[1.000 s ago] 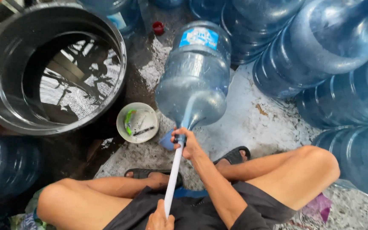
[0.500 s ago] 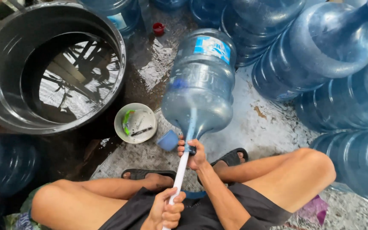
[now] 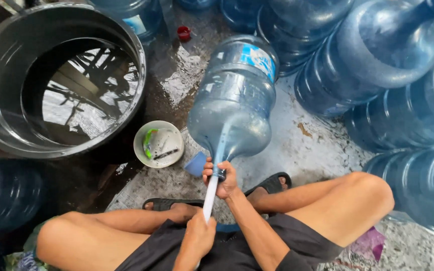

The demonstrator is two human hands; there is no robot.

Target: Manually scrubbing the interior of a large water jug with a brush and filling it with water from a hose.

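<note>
The right hand [image 3: 222, 176] is wrapped around the neck of the big blue water jug [image 3: 234, 98], which lies on the wet floor [image 3: 297, 155] just ahead of it. The left hand [image 3: 199, 236], nearer the body, grips the white rod [image 3: 210, 198] running into the jug's mouth. On that slick floor the jug could roll sideways and wrench the rod loose.

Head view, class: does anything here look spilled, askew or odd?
The floor is wet in dark patches beside the black tub. A red cap lies loose there. The big blue bottle lies tipped, a white rod in its neck, held by both hands.
</note>
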